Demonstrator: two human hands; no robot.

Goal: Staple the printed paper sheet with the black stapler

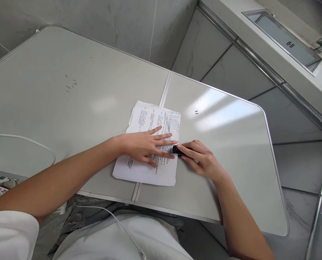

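1. From my remote seat, I see the printed paper [163,171] flat on the two-panel table [226,180], lying across its center seam [164,89] toward the near edge. That spot suits both forearms, which reach in from either side without stretching. I can't tell whether it is one sheet or several.

2. My left hand [147,146] lies palm down on the paper, open, fingers fanned toward the right. The wide spread, I judge, shares the pressure out and stops the page sliding or turning.

3. My right hand [204,160] is curled around a black stapler [178,150], or so its shape suggests; the fingers hide most of it. The grip comes from the right, leaving the tool's left end at the paper's right edge. Whether that end clasps the page, I can't tell.

4. The hands are close together, left fingertips just beside the right index finger. I read that as support placed right where the tool would push or tug; whether they touch is unclear.

5. The white cable [28,139] lies at the table's left, well apart from the paper, so it shouldn't snag there.
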